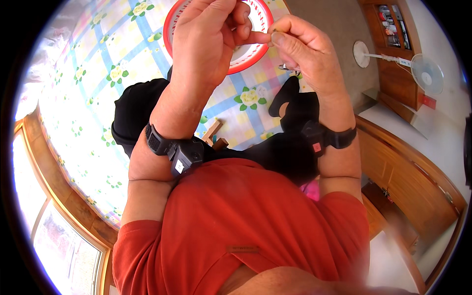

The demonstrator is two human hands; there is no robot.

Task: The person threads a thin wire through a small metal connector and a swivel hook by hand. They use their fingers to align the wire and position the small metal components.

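Note:
Both my hands are raised over a white dish with a red rim, which they partly cover. My left hand has its fingers curled in, with one finger stretched across to the right hand's fingertips. Thumb and forefinger of my right hand are pinched together at that fingertip. Whatever lies in the pinch is too small to make out. A small shiny metal piece shows under the right hand's curled fingers; its kind is unclear. What the left fingers hold, if anything, is hidden.
Under the dish spreads a floral checked cloth. Small wooden pieces lie on it near my black-clothed legs. Windows line the left. To the right stand a white fan, a wooden cabinet and more wooden furniture.

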